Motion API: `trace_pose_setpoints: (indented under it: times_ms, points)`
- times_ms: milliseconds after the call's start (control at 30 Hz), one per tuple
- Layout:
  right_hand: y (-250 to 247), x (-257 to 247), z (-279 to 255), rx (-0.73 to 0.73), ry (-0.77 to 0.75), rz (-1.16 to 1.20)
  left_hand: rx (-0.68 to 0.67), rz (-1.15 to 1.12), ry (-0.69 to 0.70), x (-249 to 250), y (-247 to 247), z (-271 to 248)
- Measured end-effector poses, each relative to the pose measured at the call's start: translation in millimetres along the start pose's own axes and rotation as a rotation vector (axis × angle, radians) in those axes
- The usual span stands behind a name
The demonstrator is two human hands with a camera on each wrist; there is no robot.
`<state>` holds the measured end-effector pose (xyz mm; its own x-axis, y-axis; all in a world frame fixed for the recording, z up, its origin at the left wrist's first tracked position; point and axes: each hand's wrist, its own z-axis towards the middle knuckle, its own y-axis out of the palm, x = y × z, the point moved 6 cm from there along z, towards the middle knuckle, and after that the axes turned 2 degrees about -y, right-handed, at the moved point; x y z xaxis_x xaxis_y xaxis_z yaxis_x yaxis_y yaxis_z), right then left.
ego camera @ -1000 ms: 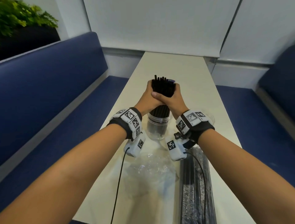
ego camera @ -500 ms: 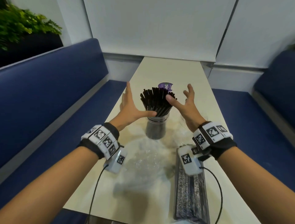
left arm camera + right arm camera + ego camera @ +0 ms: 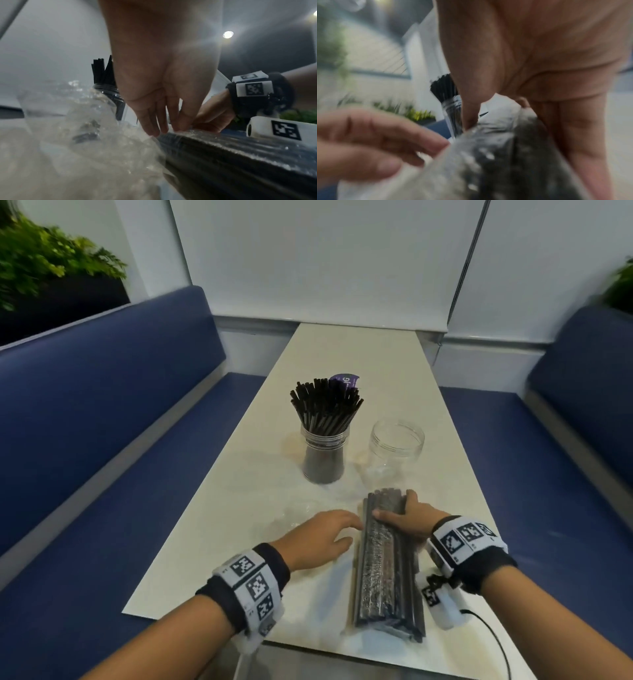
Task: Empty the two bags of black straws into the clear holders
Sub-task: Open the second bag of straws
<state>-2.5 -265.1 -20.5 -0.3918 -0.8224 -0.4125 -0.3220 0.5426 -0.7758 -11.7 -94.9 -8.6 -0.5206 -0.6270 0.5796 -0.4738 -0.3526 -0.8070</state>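
Observation:
A clear holder point(image 3: 323, 453) packed with black straws point(image 3: 325, 405) stands mid-table, and an empty clear holder point(image 3: 394, 448) stands to its right. A full bag of black straws point(image 3: 387, 573) lies lengthwise near the table's front edge. My right hand point(image 3: 394, 505) grips the bag's far end, thumb on top and fingers over its right side. My left hand point(image 3: 352, 530) touches the bag's left edge with straight fingers point(image 3: 154, 125). The right wrist view is blurred; the bag point(image 3: 505, 155) fills its lower part.
An empty crumpled clear bag point(image 3: 301, 513) lies left of the full bag, under my left hand. A purple item point(image 3: 346, 380) shows behind the full holder. The white table point(image 3: 359, 354) is narrow, with blue benches point(image 3: 102, 422) on both sides.
Both hands let go of the straws in the holder and drew back to the near bag. My right hand took hold of its far end; the left came to rest at its edge.

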Motion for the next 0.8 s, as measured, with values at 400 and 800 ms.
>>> trace_pose_setpoints:
  times_ms: [400, 800]
  points:
    - [-72.2, -60.6, -90.4, 0.479, -0.586, 0.341, 0.826, -0.483, 0.137, 55.5, -104.6, -16.7]
    - [-90.0, -74.5, -94.8, 0.457, -0.719, 0.189, 0.729, -0.362, 0.051, 61.0, -107.8, -1.2]
